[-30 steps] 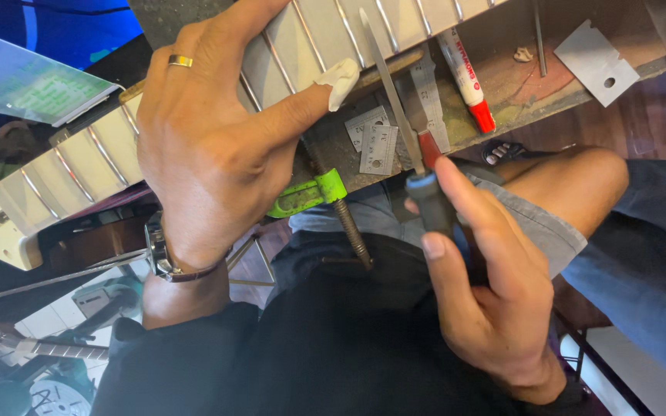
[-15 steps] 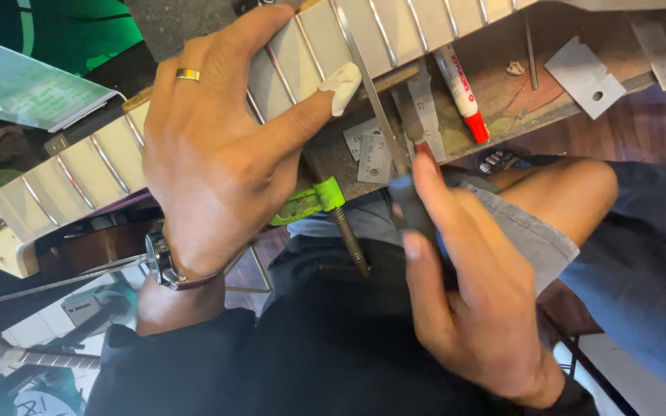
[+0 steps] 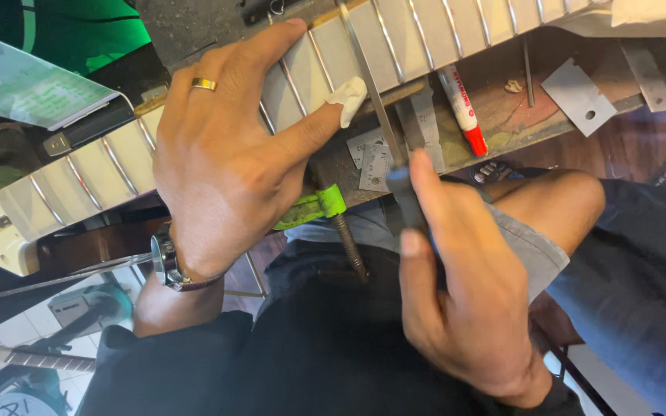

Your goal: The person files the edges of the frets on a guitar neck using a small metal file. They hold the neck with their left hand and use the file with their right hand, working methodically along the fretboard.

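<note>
Cluttered and worn, the bench ran across the far side of the scene, with a pale guitar neck lying along it. The left hand lay flat on that neck, fingers spread over the frets; a gold ring sat on one finger and the thumb, wrapped at the tip in white tape, pressed near the neck's near edge. The right hand had its fingers curled tight around the dark handle of a file, whose thin blade crossed the neck just right of the taped thumb. A watch circled the left wrist. Below the thumb a green clamp gripped the bench edge. Farther right lay a red marker and a grey metal plate.
</note>
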